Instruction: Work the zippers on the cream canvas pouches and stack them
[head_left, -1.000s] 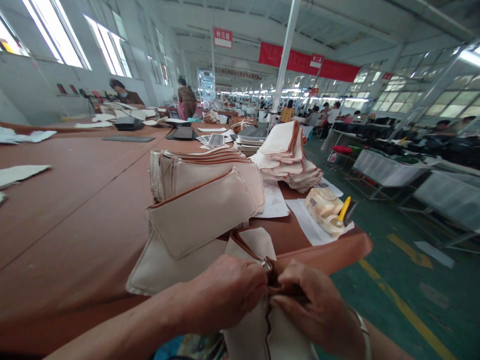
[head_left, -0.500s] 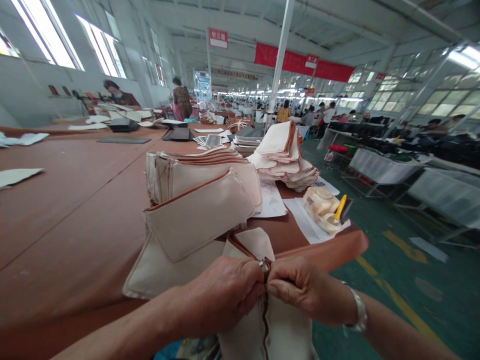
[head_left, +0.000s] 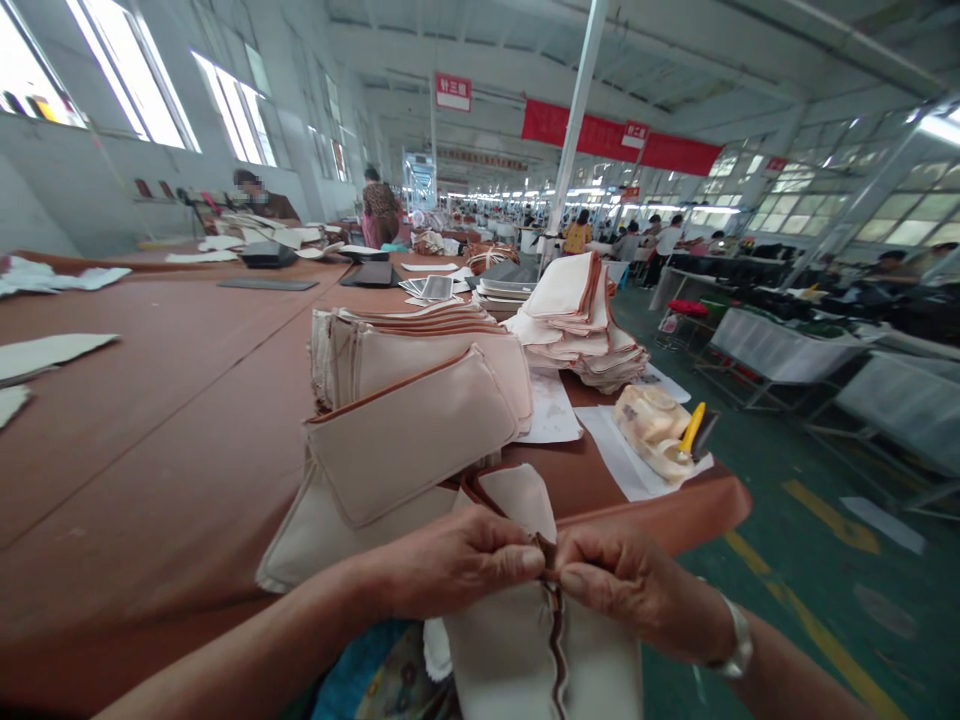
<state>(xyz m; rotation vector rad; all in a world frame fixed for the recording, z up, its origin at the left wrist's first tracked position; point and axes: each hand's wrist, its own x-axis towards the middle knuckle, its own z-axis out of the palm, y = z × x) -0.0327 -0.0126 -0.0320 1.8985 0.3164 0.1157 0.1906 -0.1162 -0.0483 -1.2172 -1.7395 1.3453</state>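
A cream piece with a brown seam hangs over the near table edge at bottom centre. My left hand pinches its brown seam edge from the left, thumb on top. Close beside it, my right hand grips the same seam from the right, fingers curled. Below both hands the seam runs downward in a wavy line. Just behind them lies the piece's folded upper end. Farther back, a cream panel with a brown edge leans on a row of similar panels.
Stacked cream pieces stand at the back right of the brown table. Near its right corner, a pale container with a yellow-handled tool rests on paper. Other people work in the background.
The view has shifted slightly, so the scene sits farther right. My left thumb now lies flatter across the seam, and more of the wavy seam shows below my hands.
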